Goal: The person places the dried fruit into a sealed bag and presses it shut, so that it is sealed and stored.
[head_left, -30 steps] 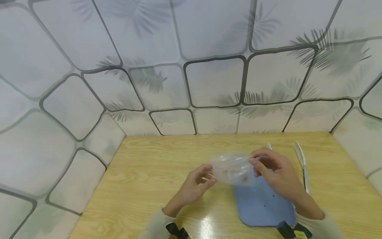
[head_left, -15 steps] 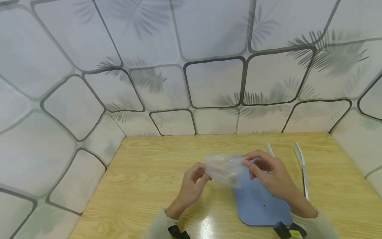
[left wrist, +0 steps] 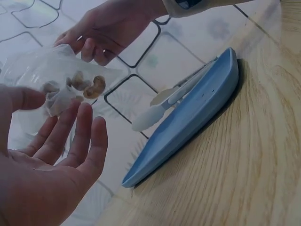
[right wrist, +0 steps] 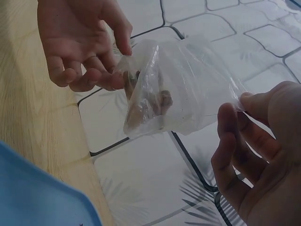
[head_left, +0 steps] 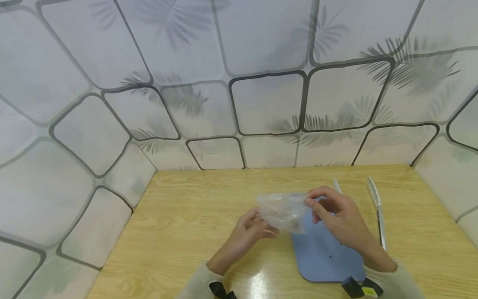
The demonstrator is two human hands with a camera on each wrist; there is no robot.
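Note:
A clear plastic bag (head_left: 282, 211) hangs stretched between both hands above the table. Several small brown curved lumps (left wrist: 95, 87) show through the plastic, gathered at the end by the left hand. My right hand (head_left: 337, 216) pinches the bag's other end between thumb and index finger. At the lumpy end, my left hand (head_left: 244, 234) holds the bag's corner between thumb and fingertips, its remaining fingers loosely bent. The right wrist view shows the bag (right wrist: 188, 89) sagging a little between the two grips.
A blue tray (head_left: 328, 261) with a few dark specks lies on the wooden table (head_left: 194, 207), below the right hand. Tongs with white tips (left wrist: 148, 118) lie at its far right side; one arm (head_left: 379, 211) extends along the right. Patterned walls (head_left: 269, 104) stand behind and beside the table.
The bag and right hand have shifted slightly left. The left hand has moved its fingers along the bag's end, and its fingertips now reach further under the bag.

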